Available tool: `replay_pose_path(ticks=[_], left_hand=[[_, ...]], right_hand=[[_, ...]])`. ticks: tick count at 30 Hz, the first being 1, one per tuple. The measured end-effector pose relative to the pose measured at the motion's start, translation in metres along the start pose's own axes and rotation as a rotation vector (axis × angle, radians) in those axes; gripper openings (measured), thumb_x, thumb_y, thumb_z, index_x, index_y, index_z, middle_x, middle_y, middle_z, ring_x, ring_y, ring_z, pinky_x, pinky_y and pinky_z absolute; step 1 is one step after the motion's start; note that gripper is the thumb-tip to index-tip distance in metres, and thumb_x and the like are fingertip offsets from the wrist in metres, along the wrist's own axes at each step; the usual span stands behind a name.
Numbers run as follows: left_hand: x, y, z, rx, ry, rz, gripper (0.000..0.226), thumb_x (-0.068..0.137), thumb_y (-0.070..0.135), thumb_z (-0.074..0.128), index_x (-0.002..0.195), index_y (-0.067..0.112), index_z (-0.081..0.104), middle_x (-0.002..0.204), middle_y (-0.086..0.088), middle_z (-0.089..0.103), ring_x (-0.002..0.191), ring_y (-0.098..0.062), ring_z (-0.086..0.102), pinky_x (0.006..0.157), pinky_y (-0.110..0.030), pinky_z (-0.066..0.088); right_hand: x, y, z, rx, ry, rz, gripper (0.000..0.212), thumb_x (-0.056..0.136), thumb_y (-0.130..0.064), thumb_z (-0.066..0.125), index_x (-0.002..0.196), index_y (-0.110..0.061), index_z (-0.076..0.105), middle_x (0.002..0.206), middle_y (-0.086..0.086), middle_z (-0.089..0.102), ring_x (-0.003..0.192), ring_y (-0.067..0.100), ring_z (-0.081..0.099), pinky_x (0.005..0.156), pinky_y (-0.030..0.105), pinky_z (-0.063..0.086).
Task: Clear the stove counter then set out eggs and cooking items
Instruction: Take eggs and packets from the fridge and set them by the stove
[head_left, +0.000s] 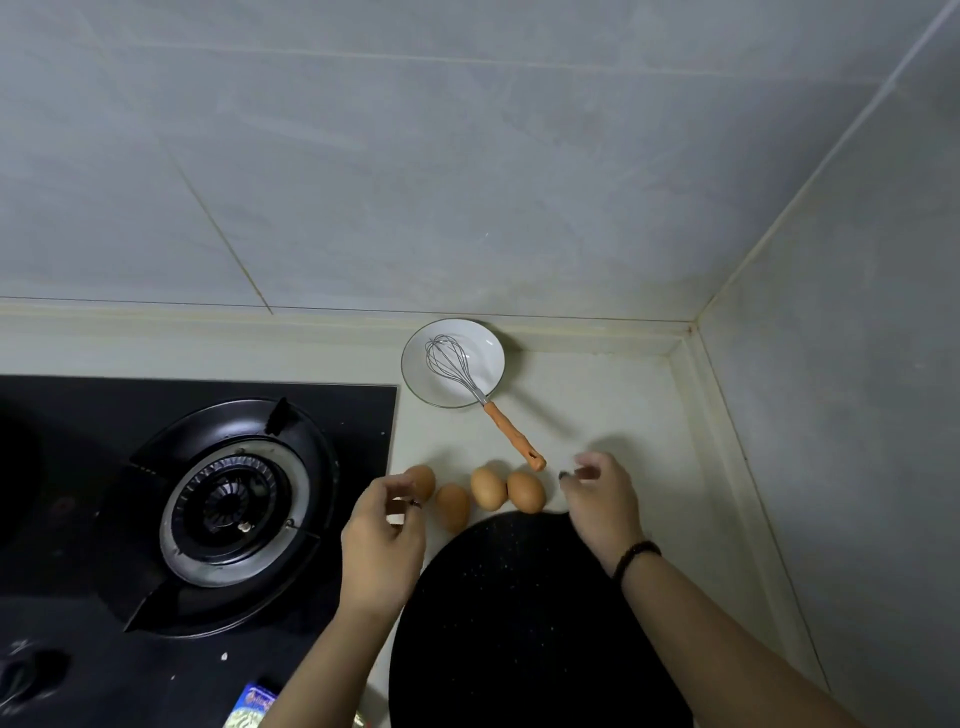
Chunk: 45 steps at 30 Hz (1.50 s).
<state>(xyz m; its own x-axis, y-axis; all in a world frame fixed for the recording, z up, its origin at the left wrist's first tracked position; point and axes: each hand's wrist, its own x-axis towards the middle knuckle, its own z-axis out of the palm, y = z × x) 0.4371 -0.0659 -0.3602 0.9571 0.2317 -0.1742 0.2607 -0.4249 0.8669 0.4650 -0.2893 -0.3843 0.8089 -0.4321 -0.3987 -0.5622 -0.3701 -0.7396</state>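
Several brown eggs (488, 487) lie in a loose row on the pale counter (597, 410), just beyond the rim of a black speckled pan (519, 623). My left hand (382, 535) hovers at the left end of the row. Its loosely curled fingers sit next to the leftmost egg (423, 479) and hold nothing. My right hand (602, 499), slightly blurred, hangs to the right of the rightmost egg (526, 491), fingers relaxed and empty. Behind the eggs a white bowl (483, 343) stands by the wall with a wire whisk (514, 436) leaning in it, orange handle pointing toward the eggs.
A black gas stove (104, 415) with a round burner (234, 493) fills the left. A blue packet (254, 701) shows at the bottom edge. Grey tiled walls meet in a corner at the back right (693, 325). Bare counter lies right of the whisk.
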Motion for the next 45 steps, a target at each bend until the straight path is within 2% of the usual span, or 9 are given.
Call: replay_pose_path(ticks=[7,13,19,28,32,35,39,42,45], left_hand=[[0.014,0.008,0.041,0.463,-0.286,0.379,0.043,0.078,0.017,0.055,0.121,0.016,0.059,0.127,-0.001,0.053,0.124,-0.023,0.043,0.102,-0.032,0.03],[0.035,-0.002,0.063,0.88,-0.466,0.38,0.055,0.082,0.032,0.035,0.135,0.026,0.047,0.14,0.002,0.043,0.129,-0.023,0.037,0.106,-0.043,0.028],[0.045,-0.012,0.063,0.856,-0.474,0.409,0.052,0.083,0.037,0.035,0.131,0.025,0.051,0.135,0.002,0.047,0.125,-0.024,0.043,0.099,-0.042,0.032],[0.021,-0.004,0.037,0.437,-0.206,0.451,0.05,0.079,0.022,0.072,0.127,0.024,0.057,0.129,0.009,0.054,0.123,-0.014,0.045,0.091,-0.024,0.017],[-0.021,0.015,0.006,-0.176,-0.202,-0.11,0.043,0.073,0.021,0.083,0.112,0.026,0.066,0.109,0.007,0.068,0.103,-0.012,0.064,0.094,-0.031,0.048],[-0.055,0.028,-0.007,-0.806,-0.398,-0.482,0.024,0.075,0.021,0.075,0.096,0.008,0.073,0.101,-0.011,0.073,0.099,-0.023,0.067,0.09,-0.033,0.047],[-0.085,0.048,-0.01,-1.237,-0.414,-0.698,0.037,0.084,0.03,0.061,0.11,0.004,0.066,0.115,-0.013,0.068,0.094,-0.017,0.065,0.085,-0.03,0.044],[-0.097,0.06,-0.01,-1.32,-0.448,-0.754,0.052,0.081,0.044,0.058,0.117,0.006,0.061,0.117,-0.011,0.068,0.101,-0.017,0.063,0.091,-0.037,0.048],[-0.106,0.06,-0.01,-1.349,-0.473,-0.797,0.063,0.085,0.055,0.051,0.123,0.006,0.057,0.113,-0.008,0.07,0.096,-0.017,0.065,0.075,-0.034,0.051]], right_hand=[[-0.022,0.006,0.016,-0.166,-0.195,-0.254,0.05,0.078,-0.011,0.065,0.125,-0.024,0.051,0.114,-0.003,0.038,0.094,0.011,0.047,0.077,0.015,0.037],[-0.016,0.008,0.022,-0.23,-0.278,-0.343,0.056,0.078,-0.012,0.066,0.132,-0.02,0.051,0.11,-0.003,0.039,0.102,0.023,0.059,0.092,0.028,0.05],[-0.006,0.006,0.024,-0.302,-0.236,-0.361,0.044,0.086,-0.019,0.065,0.127,-0.017,0.05,0.112,0.001,0.044,0.1,0.023,0.056,0.087,0.03,0.049],[-0.022,0.013,0.019,-0.209,-0.169,-0.385,0.045,0.092,-0.016,0.061,0.134,-0.018,0.046,0.113,-0.003,0.04,0.082,0.004,0.052,0.068,0.001,0.038],[-0.051,0.026,0.001,-0.057,-0.052,-0.275,0.043,0.091,-0.018,0.064,0.132,-0.018,0.05,0.121,0.0,0.044,0.094,0.006,0.051,0.073,0.0,0.039],[-0.086,0.035,-0.011,0.051,-0.039,-0.285,0.043,0.09,-0.018,0.065,0.131,-0.018,0.049,0.125,0.0,0.044,0.103,0.01,0.055,0.087,0.019,0.05],[-0.143,0.03,-0.023,0.128,-0.049,-0.475,0.044,0.089,-0.021,0.066,0.129,-0.029,0.049,0.127,-0.014,0.046,0.108,0.005,0.057,0.083,0.011,0.048],[-0.187,0.022,-0.026,0.085,-0.064,-0.638,0.047,0.085,-0.036,0.061,0.13,-0.036,0.048,0.123,-0.018,0.047,0.107,0.006,0.056,0.083,0.009,0.044],[-0.216,0.018,-0.019,-0.061,-0.154,-0.723,0.052,0.084,-0.052,0.047,0.134,-0.048,0.034,0.127,-0.02,0.042,0.116,0.001,0.047,0.094,0.014,0.04]])
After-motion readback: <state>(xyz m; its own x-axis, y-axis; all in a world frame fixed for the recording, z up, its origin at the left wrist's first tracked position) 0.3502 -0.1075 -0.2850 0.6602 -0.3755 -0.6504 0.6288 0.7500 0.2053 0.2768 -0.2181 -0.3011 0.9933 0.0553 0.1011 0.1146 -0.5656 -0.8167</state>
